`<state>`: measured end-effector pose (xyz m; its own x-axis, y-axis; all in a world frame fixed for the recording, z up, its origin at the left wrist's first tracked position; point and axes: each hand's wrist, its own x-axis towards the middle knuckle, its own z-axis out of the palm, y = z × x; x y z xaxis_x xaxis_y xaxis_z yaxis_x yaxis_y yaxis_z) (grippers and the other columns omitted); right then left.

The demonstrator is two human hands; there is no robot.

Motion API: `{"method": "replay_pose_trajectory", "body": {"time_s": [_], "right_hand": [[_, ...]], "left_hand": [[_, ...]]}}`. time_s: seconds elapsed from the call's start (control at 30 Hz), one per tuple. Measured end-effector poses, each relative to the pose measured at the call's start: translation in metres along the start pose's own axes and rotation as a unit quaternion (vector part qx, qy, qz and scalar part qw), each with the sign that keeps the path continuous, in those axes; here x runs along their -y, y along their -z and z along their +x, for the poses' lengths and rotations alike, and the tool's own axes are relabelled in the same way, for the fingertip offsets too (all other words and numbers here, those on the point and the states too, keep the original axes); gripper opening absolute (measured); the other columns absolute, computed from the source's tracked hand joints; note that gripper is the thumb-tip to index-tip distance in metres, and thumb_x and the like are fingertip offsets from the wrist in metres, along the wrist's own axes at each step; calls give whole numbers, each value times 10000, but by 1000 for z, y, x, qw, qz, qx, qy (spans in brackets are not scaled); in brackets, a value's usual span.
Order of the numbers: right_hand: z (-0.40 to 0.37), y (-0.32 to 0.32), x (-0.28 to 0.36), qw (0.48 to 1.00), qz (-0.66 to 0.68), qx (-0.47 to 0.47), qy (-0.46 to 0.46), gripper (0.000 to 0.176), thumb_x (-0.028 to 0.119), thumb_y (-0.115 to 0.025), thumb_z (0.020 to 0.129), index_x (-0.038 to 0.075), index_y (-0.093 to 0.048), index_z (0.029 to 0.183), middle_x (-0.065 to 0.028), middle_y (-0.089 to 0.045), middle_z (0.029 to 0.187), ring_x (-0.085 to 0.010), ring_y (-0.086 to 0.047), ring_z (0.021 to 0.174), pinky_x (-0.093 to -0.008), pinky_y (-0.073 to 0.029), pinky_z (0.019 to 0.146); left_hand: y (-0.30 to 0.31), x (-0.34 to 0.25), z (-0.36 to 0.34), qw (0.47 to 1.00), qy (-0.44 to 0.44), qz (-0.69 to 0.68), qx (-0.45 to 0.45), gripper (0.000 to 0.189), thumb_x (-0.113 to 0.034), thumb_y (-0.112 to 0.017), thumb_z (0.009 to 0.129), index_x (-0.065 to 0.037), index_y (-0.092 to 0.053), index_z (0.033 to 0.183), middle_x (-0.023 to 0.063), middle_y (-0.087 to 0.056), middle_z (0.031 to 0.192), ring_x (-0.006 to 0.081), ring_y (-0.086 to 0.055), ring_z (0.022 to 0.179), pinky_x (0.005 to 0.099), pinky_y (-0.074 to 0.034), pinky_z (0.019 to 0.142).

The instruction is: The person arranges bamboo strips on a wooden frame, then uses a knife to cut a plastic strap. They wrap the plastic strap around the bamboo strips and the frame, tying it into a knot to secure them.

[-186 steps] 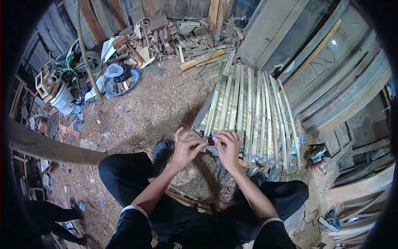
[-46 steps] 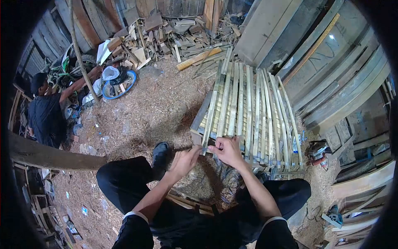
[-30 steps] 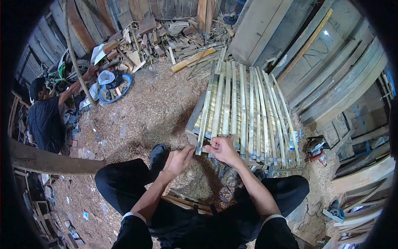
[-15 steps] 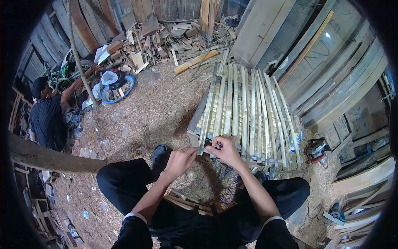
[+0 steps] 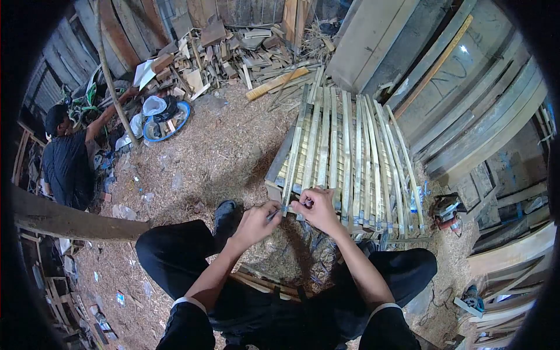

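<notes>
Several long thin wooden strips [image 5: 346,151] lie side by side over a slatted wooden frame in front of me. At the near end of the leftmost strip [image 5: 296,149], my left hand [image 5: 255,224] has its fingers curled, and a small dark piece shows at its fingertips. Just right of it, my right hand [image 5: 318,210] is closed in a pinch near the same strip end. What its fingers hold is too small to make out.
A person [image 5: 69,157] crouches at the left, reaching past a slanted pole [image 5: 111,81] near a blue basin [image 5: 166,129]. Scrap wood [image 5: 251,52] is piled at the back. A power tool [image 5: 448,213] sits at the right. A thick beam [image 5: 76,221] juts in from the left.
My left hand has drawn slightly left and turned, showing the dark piece at its fingers. My right hand has shifted only a little. The other person's arm has moved slightly.
</notes>
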<state>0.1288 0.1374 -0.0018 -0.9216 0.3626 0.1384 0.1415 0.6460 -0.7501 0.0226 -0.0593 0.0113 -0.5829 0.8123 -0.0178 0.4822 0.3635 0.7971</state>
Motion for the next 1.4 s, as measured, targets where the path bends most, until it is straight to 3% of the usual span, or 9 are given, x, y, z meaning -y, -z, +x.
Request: {"method": "replay_pose_trajectory", "body": {"time_s": [0.23,0.37,0.47,0.53,0.6,0.83,0.9,1.17,1.4], "right_hand": [[-1,1,0,1000,16,-1,0,290,298,-807,848,104,-615,752,-9,-550,671,-202,-564,779,-424,-304,924],[-1,5,3,1000,-2,22,3,302,324,-811,847,102,-623,767,-5,-576,744,-205,-555,829,-426,-302,929],[-3,7,4,999,-29,26,14,293,326,-801,851,111,-622,762,-10,-584,767,-216,-564,861,-447,-311,927],[-6,7,6,999,-41,25,26,292,334,-796,855,114,-625,768,-12,-591,789,-219,-562,886,-458,-310,930],[-7,9,9,995,-79,23,47,293,355,-790,860,118,-631,795,-8,-597,859,-217,-538,927,-414,-283,920],[-8,8,4,992,-104,-26,71,295,389,-754,878,124,-645,808,-17,-601,892,-223,-530,967,-402,-277,908],[-7,8,5,993,-108,2,55,254,342,-735,893,114,-647,823,-35,-595,952,-235,-505,1005,-467,-289,936],[-1,11,-1,998,-56,37,13,243,279,-758,870,111,-611,777,-5,-589,899,-212,-508,984,-448,-238,942],[-1,9,-5,999,5,36,-14,260,217,-766,879,95,-575,751,0,-587,858,-202,-538,937,-424,-216,933]], "left_hand": [[-5,0,4,995,-5,98,14,359,-295,-777,871,-60,-606,1081,187,-701,835,405,-694,814,472,-536,698],[-5,5,5,997,-27,73,7,352,-287,-780,868,-61,-610,1079,189,-700,846,411,-685,825,471,-531,693],[-4,2,5,996,-11,90,23,330,-276,-776,872,-63,-619,1071,178,-707,865,405,-688,838,461,-534,700],[-5,3,5,996,-48,79,-10,306,-290,-757,882,-88,-609,1057,165,-702,821,393,-692,789,476,-533,679],[-2,0,4,996,-45,81,-8,288,-291,-746,893,-89,-618,1052,158,-702,806,384,-695,783,471,-534,675],[4,-3,1,996,-49,71,-38,156,-237,-671,948,-101,-643,1020,131,-700,754,357,-699,734,460,-539,639],[4,3,2,995,-48,80,-38,141,-228,-666,949,-98,-641,997,143,-694,745,365,-695,716,468,-535,628],[-2,10,1,990,-40,119,-66,139,-204,-662,944,-71,-619,942,202,-661,698,406,-673,670,502,-518,600],[4,6,-1,987,-30,142,-73,144,-203,-680,927,-68,-629,931,199,-666,698,403,-668,667,489,-515,702]]}}
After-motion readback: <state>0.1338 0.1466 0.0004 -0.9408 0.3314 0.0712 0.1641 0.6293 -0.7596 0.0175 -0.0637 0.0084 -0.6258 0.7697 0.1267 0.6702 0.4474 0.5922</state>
